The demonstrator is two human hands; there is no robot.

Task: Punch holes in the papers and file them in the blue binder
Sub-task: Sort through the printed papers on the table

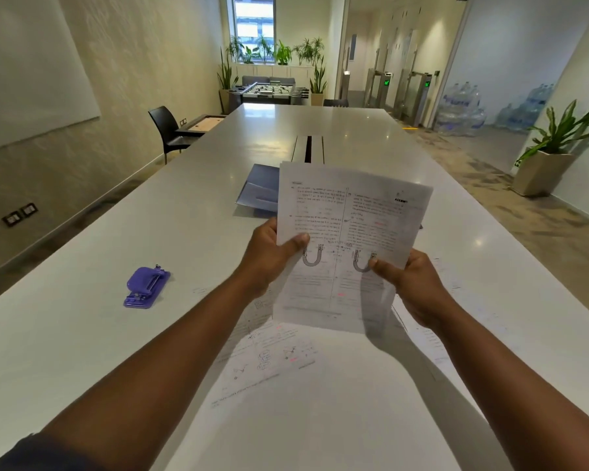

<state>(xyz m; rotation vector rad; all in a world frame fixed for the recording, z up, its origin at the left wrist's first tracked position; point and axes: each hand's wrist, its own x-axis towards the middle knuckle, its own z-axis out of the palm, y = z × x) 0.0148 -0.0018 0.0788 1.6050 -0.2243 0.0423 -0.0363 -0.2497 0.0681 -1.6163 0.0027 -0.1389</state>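
A long white worktop runs down an office room toward a foosball table and potted plants under a window. On the left lies a purple hole punch, well apart from the hands. The left hand and right hand hold a sheaf of printed papers upright above the worktop, fingers and thumbs pinching its 2 side edges. More loose sheets lie flat beneath. Behind the sheaf lies the blue binder, partly hidden.
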